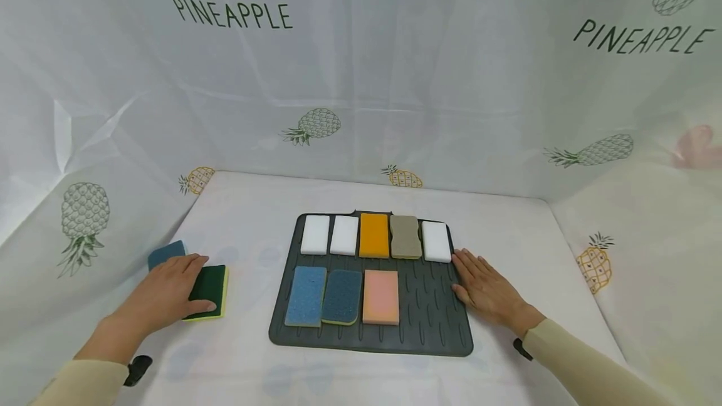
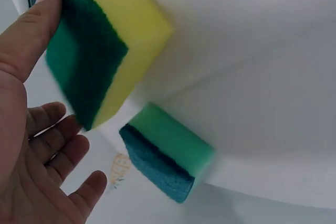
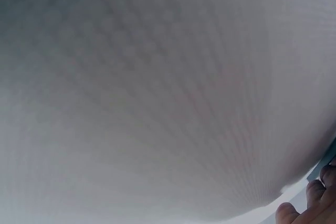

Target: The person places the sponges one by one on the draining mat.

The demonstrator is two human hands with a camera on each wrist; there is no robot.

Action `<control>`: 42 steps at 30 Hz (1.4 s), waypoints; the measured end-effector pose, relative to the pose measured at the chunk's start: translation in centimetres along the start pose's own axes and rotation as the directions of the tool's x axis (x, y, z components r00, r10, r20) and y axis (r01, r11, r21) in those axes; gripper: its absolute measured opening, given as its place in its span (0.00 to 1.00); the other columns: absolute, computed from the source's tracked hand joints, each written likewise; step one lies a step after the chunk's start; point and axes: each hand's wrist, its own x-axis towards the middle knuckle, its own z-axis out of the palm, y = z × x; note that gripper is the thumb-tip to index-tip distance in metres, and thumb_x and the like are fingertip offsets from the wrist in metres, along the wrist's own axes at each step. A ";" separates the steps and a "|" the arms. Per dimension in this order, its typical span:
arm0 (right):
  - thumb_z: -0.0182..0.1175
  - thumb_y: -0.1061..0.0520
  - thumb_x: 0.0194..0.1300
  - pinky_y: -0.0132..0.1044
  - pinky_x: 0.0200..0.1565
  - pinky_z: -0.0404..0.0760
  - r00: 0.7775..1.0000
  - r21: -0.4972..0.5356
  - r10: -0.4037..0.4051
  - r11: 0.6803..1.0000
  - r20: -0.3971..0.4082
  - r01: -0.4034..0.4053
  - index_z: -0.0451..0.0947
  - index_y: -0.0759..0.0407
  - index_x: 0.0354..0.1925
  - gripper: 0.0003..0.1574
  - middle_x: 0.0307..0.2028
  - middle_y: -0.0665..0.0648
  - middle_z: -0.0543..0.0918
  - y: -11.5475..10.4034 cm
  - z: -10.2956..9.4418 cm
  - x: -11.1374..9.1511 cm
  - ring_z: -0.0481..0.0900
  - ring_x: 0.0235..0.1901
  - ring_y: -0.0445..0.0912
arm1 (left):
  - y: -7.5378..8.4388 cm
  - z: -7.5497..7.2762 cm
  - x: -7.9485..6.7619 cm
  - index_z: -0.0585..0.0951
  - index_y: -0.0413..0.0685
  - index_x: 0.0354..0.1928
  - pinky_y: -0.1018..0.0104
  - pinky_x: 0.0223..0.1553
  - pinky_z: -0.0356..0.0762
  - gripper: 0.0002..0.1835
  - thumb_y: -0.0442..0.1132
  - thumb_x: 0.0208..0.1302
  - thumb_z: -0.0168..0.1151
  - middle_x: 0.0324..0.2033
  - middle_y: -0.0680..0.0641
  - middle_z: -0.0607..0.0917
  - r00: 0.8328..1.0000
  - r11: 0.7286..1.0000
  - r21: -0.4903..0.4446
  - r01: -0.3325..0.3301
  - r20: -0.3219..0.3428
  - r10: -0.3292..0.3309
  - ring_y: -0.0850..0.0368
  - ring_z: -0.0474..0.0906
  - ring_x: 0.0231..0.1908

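My left hand (image 1: pixel 160 293) is at a yellow sponge with a dark green scouring face (image 1: pixel 205 284), left of the tray. Its thumb lies on the green face near one edge. The other fingers are spread along the far side, loosely bent, in the left wrist view. Just beyond is a smaller light green sponge with a blue-green scouring face (image 2: pixel 157 163), partly hidden by the hand in the head view. My right hand (image 1: pixel 487 290) lies flat, its fingertips at the right edge of the dark grey ridged tray (image 1: pixel 434 312); few of its fingers (image 3: pixel 315 192) show in the right wrist view.
The tray's back row holds white pads (image 1: pixel 314 235), an orange sponge (image 1: pixel 374 235) and a beige sponge (image 1: pixel 405 237). In front lie a blue sponge (image 1: pixel 306 296), a dark blue one (image 1: pixel 341 296) and a pink one (image 1: pixel 380 296). Pineapple-print cloth (image 1: pixel 429 80) surrounds the white table.
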 end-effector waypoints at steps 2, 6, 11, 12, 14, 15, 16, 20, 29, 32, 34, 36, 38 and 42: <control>0.52 0.44 0.81 0.61 0.77 0.63 1.000 -0.002 -0.001 1.000 -0.006 0.001 0.58 0.71 0.80 0.44 0.80 0.68 0.63 0.0 0.0 0.0 0.60 0.79 0.64 | 0.1 0.2 -0.1 0.74 0.29 0.67 0.31 0.63 0.74 0.53 0.67 0.55 0.76 0.62 0.27 0.79 1.000 1.000 0.004 -0.002 -0.006 0.002 0.27 0.75 0.62; 0.52 0.43 0.82 0.61 0.77 0.62 1.000 -0.009 -0.001 1.000 -0.010 0.001 0.58 0.70 0.80 0.44 0.80 0.68 0.62 0.1 0.1 -0.1 0.60 0.79 0.64 | 0.3 0.3 -0.4 0.75 0.29 0.64 0.33 0.62 0.76 0.51 0.66 0.55 0.77 0.59 0.29 0.80 0.999 1.000 0.020 -0.009 -0.038 0.009 0.29 0.76 0.59; 0.52 0.44 0.81 0.61 0.76 0.64 1.000 -0.010 -0.009 1.000 -0.029 0.009 0.59 0.71 0.79 0.43 0.79 0.68 0.64 0.2 0.1 -0.2 0.62 0.79 0.64 | 0.9 0.5 -0.9 0.74 0.26 0.63 0.33 0.59 0.78 0.52 0.65 0.51 0.81 0.56 0.27 0.80 0.996 0.999 0.042 -0.011 -0.093 0.015 0.29 0.76 0.57; 0.53 0.44 0.81 0.61 0.76 0.65 0.999 -0.009 -0.013 1.000 -0.036 0.012 0.60 0.71 0.79 0.43 0.79 0.68 0.64 0.1 0.1 -0.2 0.62 0.78 0.64 | 1.1 0.6 -1.1 0.74 0.26 0.63 0.34 0.59 0.77 0.54 0.64 0.50 0.82 0.57 0.27 0.79 0.995 0.999 0.040 -0.007 -0.096 0.011 0.29 0.76 0.57; 0.53 0.44 0.81 0.61 0.76 0.66 0.999 -0.007 -0.014 1.000 -0.043 0.014 0.60 0.71 0.79 0.43 0.79 0.68 0.65 0.1 0.1 -0.2 0.63 0.78 0.64 | 1.4 0.8 -1.4 0.72 0.24 0.64 0.34 0.60 0.77 0.57 0.63 0.45 0.84 0.58 0.25 0.78 0.995 0.999 0.036 -0.010 -0.097 0.013 0.28 0.75 0.58; 0.53 0.44 0.81 0.61 0.76 0.65 0.999 -0.003 -0.012 1.000 -0.044 0.012 0.60 0.70 0.79 0.43 0.79 0.68 0.65 0.0 0.0 -0.2 0.62 0.78 0.64 | 1.5 1.0 -1.5 0.71 0.23 0.65 0.33 0.60 0.77 0.59 0.62 0.43 0.85 0.58 0.24 0.78 0.996 0.999 0.033 -0.009 -0.086 0.012 0.28 0.74 0.58; 0.53 0.44 0.81 0.61 0.76 0.65 0.999 0.001 -0.011 1.000 -0.044 0.011 0.60 0.70 0.79 0.43 0.79 0.68 0.64 0.0 0.0 -0.2 0.62 0.78 0.64 | 1.5 1.1 -1.6 0.71 0.22 0.65 0.33 0.60 0.77 0.59 0.61 0.41 0.86 0.58 0.24 0.77 0.996 0.999 0.032 -0.012 -0.086 0.015 0.27 0.74 0.58; 0.53 0.44 0.81 0.60 0.77 0.64 1.000 0.005 -0.001 1.000 -0.031 0.001 0.59 0.70 0.79 0.43 0.79 0.67 0.64 -0.1 -0.1 -0.2 0.61 0.79 0.63 | 1.4 1.6 -1.7 0.71 0.20 0.64 0.33 0.60 0.77 0.60 0.57 0.37 0.88 0.58 0.23 0.77 0.995 1.000 0.025 -0.019 -0.094 0.022 0.27 0.74 0.58; 0.51 0.44 0.82 0.59 0.79 0.61 1.000 -0.015 0.015 1.000 0.015 -0.015 0.57 0.69 0.80 0.43 0.81 0.66 0.61 0.0 -0.1 -0.1 0.58 0.81 0.62 | 0.3 2.3 1.2 0.69 0.20 0.60 0.35 0.51 0.79 0.61 0.55 0.27 0.88 0.50 0.24 0.77 0.915 0.988 0.119 -0.097 -0.381 0.135 0.28 0.74 0.50; 0.50 0.43 0.82 0.59 0.79 0.61 1.000 -0.013 0.015 1.000 0.017 -0.014 0.57 0.69 0.80 0.44 0.81 0.66 0.61 0.0 0.0 -0.1 0.58 0.81 0.62 | 0.2 2.3 2.4 0.68 0.19 0.59 0.36 0.50 0.79 0.62 0.55 0.26 0.88 0.50 0.24 0.76 0.895 0.983 0.155 -0.097 -0.419 0.155 0.29 0.74 0.50; 0.51 0.44 0.82 0.59 0.79 0.61 1.000 -0.013 0.008 1.000 0.007 -0.008 0.57 0.70 0.80 0.43 0.80 0.67 0.62 0.1 -0.1 -0.1 0.59 0.80 0.62 | 0.4 2.1 3.2 0.68 0.18 0.60 0.37 0.52 0.78 0.63 0.56 0.27 0.88 0.50 0.23 0.76 0.888 0.981 0.170 -0.096 -0.430 0.162 0.29 0.74 0.50; 0.51 0.44 0.82 0.60 0.78 0.62 1.000 -0.011 0.001 1.000 -0.004 -0.001 0.58 0.70 0.80 0.43 0.80 0.67 0.62 0.1 0.0 -0.1 0.60 0.80 0.63 | 0.6 1.8 3.9 0.68 0.18 0.60 0.37 0.54 0.77 0.64 0.56 0.27 0.89 0.50 0.23 0.76 0.885 0.979 0.181 -0.096 -0.434 0.167 0.28 0.73 0.51; 0.52 0.44 0.81 0.60 0.77 0.64 1.000 -0.015 -0.008 1.000 -0.022 0.008 0.59 0.70 0.79 0.43 0.79 0.68 0.63 0.1 0.0 -0.1 0.61 0.79 0.63 | 0.9 1.5 4.5 0.68 0.18 0.61 0.38 0.56 0.77 0.64 0.57 0.28 0.89 0.50 0.23 0.76 0.882 0.977 0.189 -0.097 -0.439 0.172 0.28 0.74 0.51; 0.53 0.43 0.81 0.60 0.76 0.65 0.999 -0.020 -0.016 1.000 -0.047 0.015 0.61 0.70 0.79 0.43 0.79 0.68 0.64 0.1 0.1 -0.1 0.62 0.78 0.63 | 1.5 0.9 5.7 0.69 0.18 0.61 0.38 0.56 0.77 0.64 0.58 0.29 0.88 0.50 0.23 0.77 0.873 0.972 0.208 -0.110 -0.448 0.194 0.29 0.74 0.51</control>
